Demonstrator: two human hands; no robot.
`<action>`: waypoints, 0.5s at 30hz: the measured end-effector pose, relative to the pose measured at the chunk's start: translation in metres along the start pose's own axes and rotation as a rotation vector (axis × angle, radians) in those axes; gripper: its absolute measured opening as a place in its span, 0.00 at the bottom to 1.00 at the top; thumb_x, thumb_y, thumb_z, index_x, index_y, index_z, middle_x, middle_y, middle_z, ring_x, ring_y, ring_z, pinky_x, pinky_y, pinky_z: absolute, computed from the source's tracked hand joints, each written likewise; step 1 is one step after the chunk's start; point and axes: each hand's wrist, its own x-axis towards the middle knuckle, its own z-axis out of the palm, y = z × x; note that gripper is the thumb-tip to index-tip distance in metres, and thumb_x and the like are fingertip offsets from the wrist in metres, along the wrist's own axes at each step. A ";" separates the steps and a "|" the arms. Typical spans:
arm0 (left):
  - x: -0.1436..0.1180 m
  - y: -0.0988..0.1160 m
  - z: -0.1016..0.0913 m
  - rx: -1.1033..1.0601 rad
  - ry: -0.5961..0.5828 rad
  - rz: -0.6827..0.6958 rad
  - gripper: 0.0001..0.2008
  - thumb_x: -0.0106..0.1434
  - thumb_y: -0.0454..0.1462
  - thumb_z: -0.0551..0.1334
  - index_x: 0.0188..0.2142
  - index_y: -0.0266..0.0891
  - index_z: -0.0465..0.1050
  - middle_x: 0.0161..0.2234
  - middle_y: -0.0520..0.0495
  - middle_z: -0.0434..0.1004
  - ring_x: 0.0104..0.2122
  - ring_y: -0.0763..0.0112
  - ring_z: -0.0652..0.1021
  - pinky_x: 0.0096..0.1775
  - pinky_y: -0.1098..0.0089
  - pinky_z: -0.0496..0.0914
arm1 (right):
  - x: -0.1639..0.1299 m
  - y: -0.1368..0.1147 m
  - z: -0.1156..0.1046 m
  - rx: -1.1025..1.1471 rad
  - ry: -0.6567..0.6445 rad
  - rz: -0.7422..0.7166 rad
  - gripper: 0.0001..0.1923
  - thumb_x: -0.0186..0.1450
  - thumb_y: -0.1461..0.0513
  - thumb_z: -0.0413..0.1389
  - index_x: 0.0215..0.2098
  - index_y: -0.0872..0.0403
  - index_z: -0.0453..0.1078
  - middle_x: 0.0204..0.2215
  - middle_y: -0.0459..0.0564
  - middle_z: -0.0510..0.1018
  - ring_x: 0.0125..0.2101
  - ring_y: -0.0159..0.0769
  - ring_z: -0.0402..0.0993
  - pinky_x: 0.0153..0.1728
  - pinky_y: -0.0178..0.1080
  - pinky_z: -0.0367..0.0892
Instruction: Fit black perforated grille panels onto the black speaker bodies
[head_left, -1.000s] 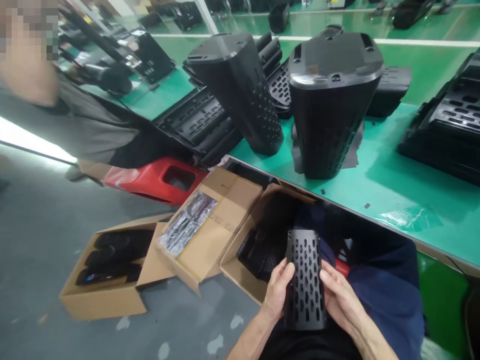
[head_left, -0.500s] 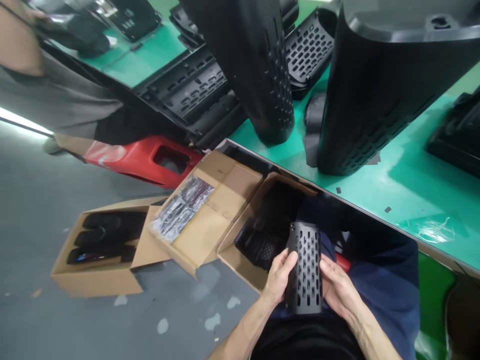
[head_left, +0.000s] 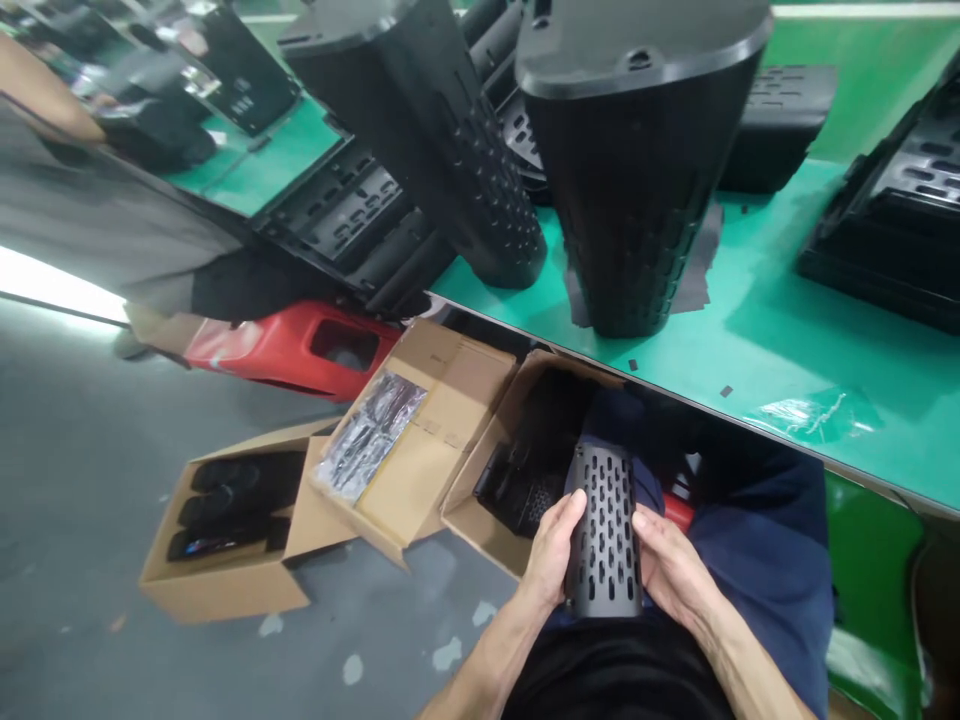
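Note:
A black perforated cover with rows of oblong slots is held over my lap, its long side running away from me. My left hand grips its left edge, thumb on top. On the opposite edge, my right hand holds it with the thumb along the rim; its other fingers are partly hidden beneath. Just beyond the cover stands an open cardboard box with dark slotted parts inside.
Two tall black housings stand on the green table, with more slotted parts behind. A flattened carton and another open box with black pieces lie left. A red stool and a person in grey are further left.
My view has shifted to the right, so the housings appear further left and another slotted part shows at the right. Both hands keep holding the cover, nearly in place.

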 end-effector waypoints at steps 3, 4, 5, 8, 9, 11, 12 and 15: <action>-0.003 -0.001 0.004 0.023 0.013 -0.040 0.31 0.53 0.60 0.72 0.40 0.34 0.82 0.33 0.41 0.85 0.33 0.60 0.82 0.35 0.65 0.74 | -0.003 -0.001 -0.002 0.025 -0.010 -0.011 0.19 0.64 0.53 0.70 0.48 0.55 0.78 0.45 0.58 0.85 0.48 0.51 0.81 0.54 0.55 0.73; -0.004 -0.002 0.005 0.031 0.016 -0.039 0.31 0.53 0.60 0.72 0.40 0.35 0.82 0.34 0.41 0.85 0.33 0.59 0.82 0.36 0.65 0.75 | -0.004 -0.001 -0.004 0.035 -0.012 -0.015 0.19 0.64 0.53 0.70 0.48 0.55 0.78 0.45 0.58 0.85 0.49 0.51 0.81 0.54 0.54 0.73; -0.004 -0.002 0.006 0.042 0.018 -0.026 0.31 0.53 0.60 0.72 0.40 0.35 0.81 0.35 0.42 0.85 0.34 0.59 0.82 0.37 0.64 0.75 | -0.005 -0.001 -0.005 0.046 -0.015 -0.020 0.20 0.64 0.53 0.71 0.48 0.55 0.78 0.45 0.58 0.85 0.49 0.51 0.80 0.55 0.54 0.72; -0.005 -0.003 0.006 0.098 0.014 0.044 0.30 0.52 0.60 0.73 0.37 0.36 0.80 0.36 0.42 0.84 0.37 0.58 0.82 0.41 0.63 0.74 | -0.007 -0.001 -0.008 0.065 -0.044 -0.053 0.23 0.63 0.53 0.72 0.52 0.54 0.77 0.47 0.57 0.84 0.52 0.51 0.79 0.56 0.53 0.71; -0.005 -0.003 0.006 0.117 0.011 0.067 0.29 0.52 0.60 0.73 0.36 0.36 0.80 0.36 0.42 0.84 0.38 0.57 0.81 0.41 0.63 0.74 | -0.008 -0.002 -0.009 0.063 -0.059 -0.072 0.24 0.63 0.53 0.71 0.53 0.53 0.77 0.48 0.57 0.84 0.53 0.51 0.78 0.56 0.54 0.71; -0.005 -0.003 0.006 0.147 0.002 0.102 0.29 0.52 0.59 0.73 0.38 0.36 0.80 0.36 0.42 0.83 0.38 0.58 0.80 0.39 0.64 0.73 | -0.010 -0.003 -0.010 0.052 -0.091 -0.110 0.24 0.64 0.53 0.71 0.55 0.52 0.76 0.50 0.57 0.83 0.54 0.50 0.77 0.57 0.54 0.70; -0.005 -0.003 0.006 0.157 -0.006 0.113 0.29 0.53 0.59 0.73 0.39 0.36 0.80 0.36 0.43 0.82 0.36 0.59 0.80 0.38 0.65 0.73 | -0.010 -0.003 -0.010 0.045 -0.105 -0.125 0.24 0.64 0.53 0.70 0.56 0.51 0.76 0.51 0.57 0.83 0.55 0.50 0.77 0.57 0.54 0.70; -0.006 -0.003 0.007 0.163 -0.022 0.114 0.30 0.54 0.59 0.73 0.41 0.36 0.80 0.33 0.45 0.81 0.30 0.65 0.77 0.32 0.67 0.70 | -0.011 -0.003 -0.012 0.033 -0.126 -0.154 0.23 0.66 0.53 0.69 0.56 0.50 0.76 0.52 0.56 0.82 0.55 0.49 0.77 0.58 0.52 0.69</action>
